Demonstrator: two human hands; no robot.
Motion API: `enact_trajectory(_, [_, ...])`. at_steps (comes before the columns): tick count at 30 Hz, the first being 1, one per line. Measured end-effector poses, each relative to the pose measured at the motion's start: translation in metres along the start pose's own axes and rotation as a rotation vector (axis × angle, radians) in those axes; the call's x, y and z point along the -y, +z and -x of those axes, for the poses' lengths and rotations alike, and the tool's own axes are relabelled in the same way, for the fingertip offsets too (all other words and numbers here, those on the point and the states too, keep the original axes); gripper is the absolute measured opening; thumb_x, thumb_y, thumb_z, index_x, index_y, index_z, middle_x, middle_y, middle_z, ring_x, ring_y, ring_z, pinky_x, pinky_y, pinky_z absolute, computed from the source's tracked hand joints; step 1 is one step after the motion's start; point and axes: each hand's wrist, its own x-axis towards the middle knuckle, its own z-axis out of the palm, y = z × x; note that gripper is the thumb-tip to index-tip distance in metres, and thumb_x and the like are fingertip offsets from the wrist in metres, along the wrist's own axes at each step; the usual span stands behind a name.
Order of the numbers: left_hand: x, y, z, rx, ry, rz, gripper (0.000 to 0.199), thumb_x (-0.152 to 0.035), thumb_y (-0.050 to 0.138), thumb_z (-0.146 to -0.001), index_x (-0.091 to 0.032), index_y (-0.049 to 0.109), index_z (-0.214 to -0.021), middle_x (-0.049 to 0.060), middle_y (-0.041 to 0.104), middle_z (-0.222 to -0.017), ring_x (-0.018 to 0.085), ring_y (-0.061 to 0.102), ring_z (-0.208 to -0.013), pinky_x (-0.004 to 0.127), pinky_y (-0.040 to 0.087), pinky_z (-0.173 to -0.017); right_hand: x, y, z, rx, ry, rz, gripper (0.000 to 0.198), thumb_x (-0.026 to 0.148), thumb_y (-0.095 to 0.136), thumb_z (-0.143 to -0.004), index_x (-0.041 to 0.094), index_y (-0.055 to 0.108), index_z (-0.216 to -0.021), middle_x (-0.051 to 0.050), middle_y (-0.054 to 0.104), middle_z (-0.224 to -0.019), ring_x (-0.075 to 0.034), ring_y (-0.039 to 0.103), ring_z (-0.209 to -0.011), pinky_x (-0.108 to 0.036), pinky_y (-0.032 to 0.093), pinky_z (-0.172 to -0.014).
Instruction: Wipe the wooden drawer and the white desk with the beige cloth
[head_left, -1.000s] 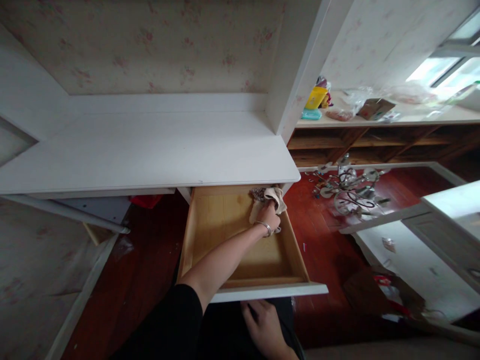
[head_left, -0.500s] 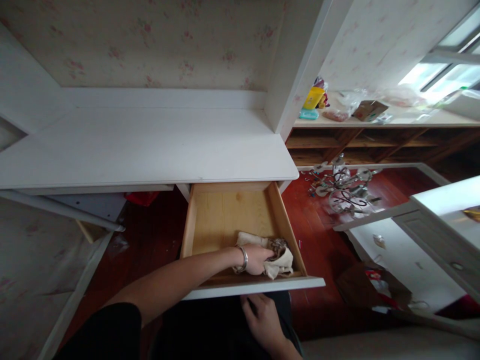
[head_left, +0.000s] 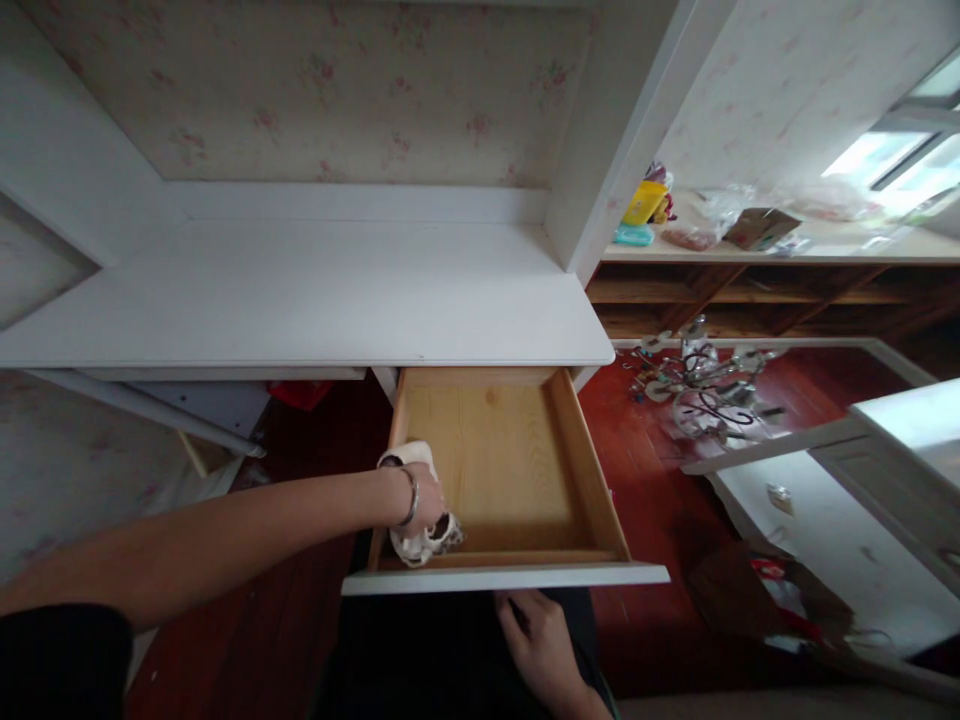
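The left hand has its grip closed on a crumpled beige cloth, pressing it flat into the near-left corner of the open pale wooden drawer; the right hand rests below the drawer front, grip loose and empty.

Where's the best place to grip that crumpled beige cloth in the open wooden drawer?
Grip the crumpled beige cloth on its bunched top, coming from above: it lies in the wooden drawer's front-left corner, walls block two sides. The left hand already covers it.
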Motion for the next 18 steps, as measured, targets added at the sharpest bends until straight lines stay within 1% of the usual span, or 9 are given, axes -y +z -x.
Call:
enact_trajectory(2, [0.011, 0.002, -0.001, -0.045, -0.069, -0.023, 0.023, -0.017, 0.075, -0.052, -0.023, 0.055, -0.042, 0.005, 0.065, -0.053, 0.024, 0.066, -0.071, 0.038, 0.044, -0.081, 0.001, 0.000, 0.000, -0.015, -0.001, 0.007, 0.043, 0.042, 0.039, -0.100, 0.020, 0.073, -0.089, -0.009, 0.073, -0.084, -0.020, 0.069, -0.080, -0.027, 0.048, -0.072])
enact_trajectory(4, [0.023, -0.002, -0.008, -0.099, -0.114, -0.053, 0.022, -0.019, 0.075, -0.053, -0.022, 0.056, -0.043, 0.007, 0.065, -0.054, 0.024, 0.066, -0.073, 0.039, 0.041, -0.085, 0.003, -0.001, -0.001, -0.019, 0.000, 0.010, 0.045, 0.043, 0.037, -0.100, 0.020, 0.073, -0.089, -0.009, 0.073, -0.084, -0.021, 0.069, -0.080, -0.027, 0.049, -0.071])
enact_trajectory(6, [0.037, -0.013, -0.020, -0.150, -0.154, -0.099, 0.022, -0.016, 0.073, -0.054, -0.020, 0.055, -0.043, 0.008, 0.066, -0.056, 0.024, 0.066, -0.074, 0.040, 0.038, -0.090, 0.004, -0.001, -0.001, -0.019, 0.001, 0.009, 0.045, 0.044, 0.037, -0.100, 0.020, 0.073, -0.089, -0.009, 0.073, -0.085, -0.021, 0.069, -0.080, -0.027, 0.049, -0.071])
enact_trajectory(9, [0.062, -0.037, -0.037, -0.210, -0.203, -0.164, 0.023, -0.008, 0.070, -0.055, -0.017, 0.053, -0.043, 0.010, 0.068, -0.062, 0.025, 0.065, -0.078, 0.045, 0.031, -0.098, 0.006, -0.002, 0.000, -0.022, 0.007, 0.005, 0.043, 0.042, 0.038, -0.100, 0.020, 0.073, -0.088, -0.009, 0.072, -0.085, -0.020, 0.068, -0.080, -0.027, 0.049, -0.072])
enact_trajectory(12, [0.083, -0.058, -0.047, -0.271, -0.234, -0.180, 0.016, -0.007, 0.066, -0.060, -0.016, 0.058, -0.050, 0.012, 0.070, -0.070, 0.027, 0.065, -0.086, 0.048, 0.026, -0.103, 0.008, -0.002, 0.000, -0.023, 0.018, -0.012, 0.042, 0.041, 0.039, -0.100, 0.019, 0.073, -0.089, -0.009, 0.072, -0.086, -0.020, 0.068, -0.081, -0.026, 0.049, -0.073])
enact_trajectory(15, [0.086, -0.068, -0.045, -0.310, -0.232, -0.172, 0.008, -0.010, 0.064, -0.065, -0.017, 0.065, -0.063, 0.012, 0.072, -0.080, 0.026, 0.064, -0.090, 0.046, 0.031, -0.100, 0.009, -0.002, 0.001, -0.025, 0.027, -0.033, 0.040, 0.039, 0.040, -0.100, 0.019, 0.073, -0.090, -0.009, 0.072, -0.087, -0.020, 0.068, -0.081, -0.026, 0.049, -0.074])
enact_trajectory(16, [0.083, -0.070, -0.042, -0.318, -0.221, -0.167, 0.008, -0.011, 0.063, -0.066, -0.017, 0.067, -0.068, 0.012, 0.072, -0.084, 0.026, 0.064, -0.091, 0.043, 0.035, -0.098, 0.008, -0.001, 0.001, -0.027, 0.027, -0.037, 0.039, 0.039, 0.040, -0.100, 0.020, 0.073, -0.091, -0.008, 0.072, -0.088, -0.020, 0.068, -0.082, -0.026, 0.049, -0.075])
enact_trajectory(18, [0.073, -0.071, -0.032, -0.342, -0.201, -0.157, 0.016, -0.014, 0.061, -0.071, -0.020, 0.070, -0.082, 0.011, 0.072, -0.094, 0.025, 0.064, -0.095, 0.038, 0.039, -0.094, 0.006, 0.000, 0.001, -0.033, 0.023, -0.040, 0.037, 0.038, 0.041, -0.100, 0.020, 0.073, -0.091, -0.008, 0.072, -0.089, -0.020, 0.068, -0.083, -0.026, 0.049, -0.077])
